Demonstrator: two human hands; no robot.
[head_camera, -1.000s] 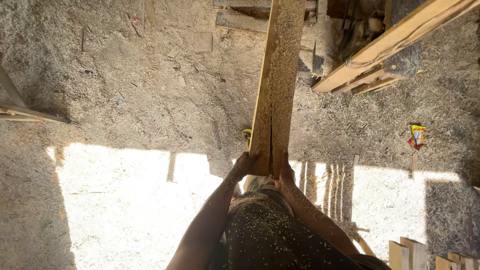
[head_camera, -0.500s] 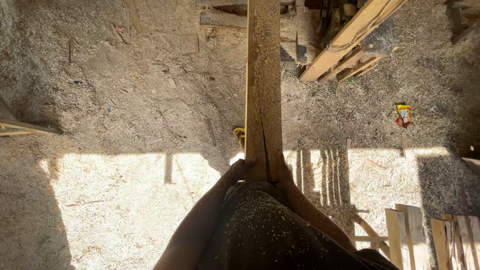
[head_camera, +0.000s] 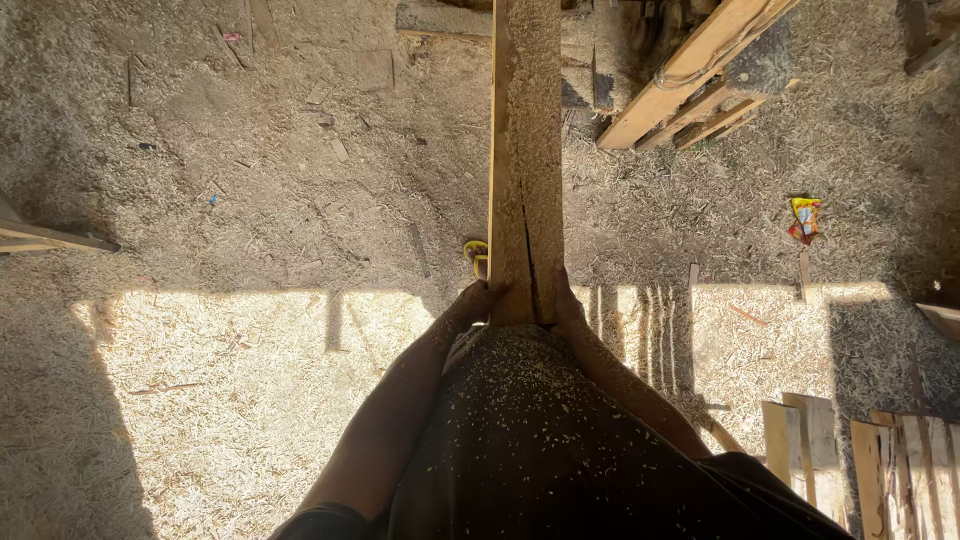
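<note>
The near end of a long, sawdust-coated wooden plank (head_camera: 525, 160) is gripped from both sides: the left hand (head_camera: 478, 300) is closed on its left edge, the right hand (head_camera: 566, 298) on its right edge. The fingers under the plank are hidden, and its far end is cut off at the top. A split runs up the plank from between the hands. Just left of the plank, a yellow object (head_camera: 476, 256) is half hidden. Compared with earlier, the plank is held straighter, no longer leaning right. Right of the plank, stacked boards (head_camera: 690, 75) and a colourful wrapper (head_camera: 805, 218) lie on the sawdust floor (head_camera: 250, 170).
</note>
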